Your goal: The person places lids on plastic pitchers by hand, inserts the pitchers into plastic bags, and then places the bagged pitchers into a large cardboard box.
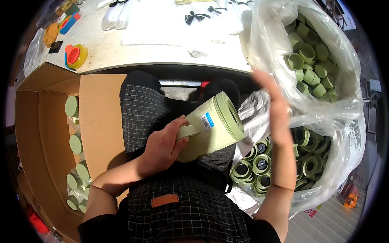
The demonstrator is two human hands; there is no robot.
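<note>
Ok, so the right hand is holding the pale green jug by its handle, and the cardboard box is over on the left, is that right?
Not quite: the head view shows the left hand holding the pale green jug by its handle, not the right. The cardboard box is indeed over on the left.

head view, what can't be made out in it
Right hand: blurred in the head view, so its finger positions are unclear.
Green pitcher: in the head view its lid hides the inside, and its base faces away.
Green-topped containers: in the head view the cardboard flap partly hides some.
Green rings with dark centres: in the head view the right forearm covers part of the pile.
</note>
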